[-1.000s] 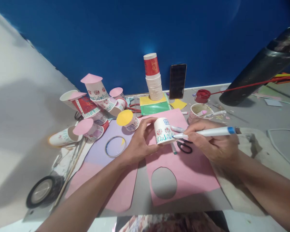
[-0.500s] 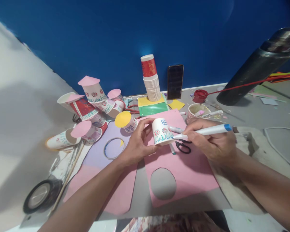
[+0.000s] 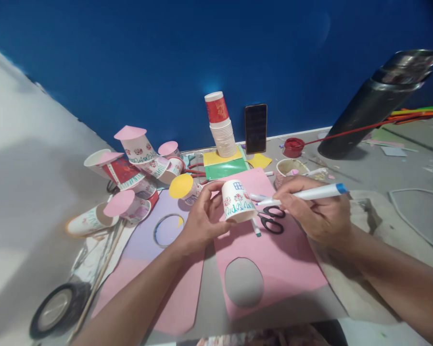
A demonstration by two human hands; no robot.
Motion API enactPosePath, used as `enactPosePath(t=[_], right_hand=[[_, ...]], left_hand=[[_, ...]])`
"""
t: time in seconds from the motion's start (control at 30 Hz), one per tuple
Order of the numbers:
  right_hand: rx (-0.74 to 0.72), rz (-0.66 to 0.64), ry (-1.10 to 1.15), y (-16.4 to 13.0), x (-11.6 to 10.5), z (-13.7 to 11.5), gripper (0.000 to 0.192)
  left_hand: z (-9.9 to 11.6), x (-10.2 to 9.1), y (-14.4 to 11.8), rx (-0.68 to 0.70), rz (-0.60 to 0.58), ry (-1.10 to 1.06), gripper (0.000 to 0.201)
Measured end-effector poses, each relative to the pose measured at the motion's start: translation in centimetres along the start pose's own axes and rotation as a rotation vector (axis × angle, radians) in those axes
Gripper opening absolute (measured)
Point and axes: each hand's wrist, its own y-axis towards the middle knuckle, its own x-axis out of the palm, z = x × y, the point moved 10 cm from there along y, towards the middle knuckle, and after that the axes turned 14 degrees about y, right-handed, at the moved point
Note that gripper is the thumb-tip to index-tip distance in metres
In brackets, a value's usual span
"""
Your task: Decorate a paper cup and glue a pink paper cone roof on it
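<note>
My left hand grips a white paper cup from its left side, tilted with its open rim downward. Red flowers, a blue window grid and blue-green strokes decorate the cup. In my right hand is a white marker with a blue end; its tip points left, just off the cup's right side. A second pen-like thing sticks out near the same fingers, and I cannot tell whether they hold it. Black-handled scissors lie below, on pink paper with a round hole cut in it.
Decorated cups with pink cone roofs are piled at left, near a cup with a yellow top. Behind stand a stack of cups, a phone and a dark flask. Tape rolls lie at lower left.
The marker tip has come away from the cup's surface. My left hand has shifted the cup slightly left and turned it. More of the scissors shows, and the whole view has tilted a little.
</note>
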Motion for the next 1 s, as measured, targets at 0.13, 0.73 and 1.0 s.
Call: enactPosePath(t=[0.13,0.73,1.0], right_hand=[[0.013,-0.022,0.034,0.2,0.2,-0.1,0.017],[0.186,-0.061,0.027,-0.2,0.7,3.3,0.042],[0.244,-0.306,-0.164,-0.7,3.1,5.0,0.083]], left_hand=[[0.1,0.1,-0.1,0.0,-0.013,-0.001,0.069],[-0.6,0.2,0.1,-0.084,-0.088,-0.057,0.082],[-0.2,0.9,0.1,-0.039,-0.135,-0.066,0.077]])
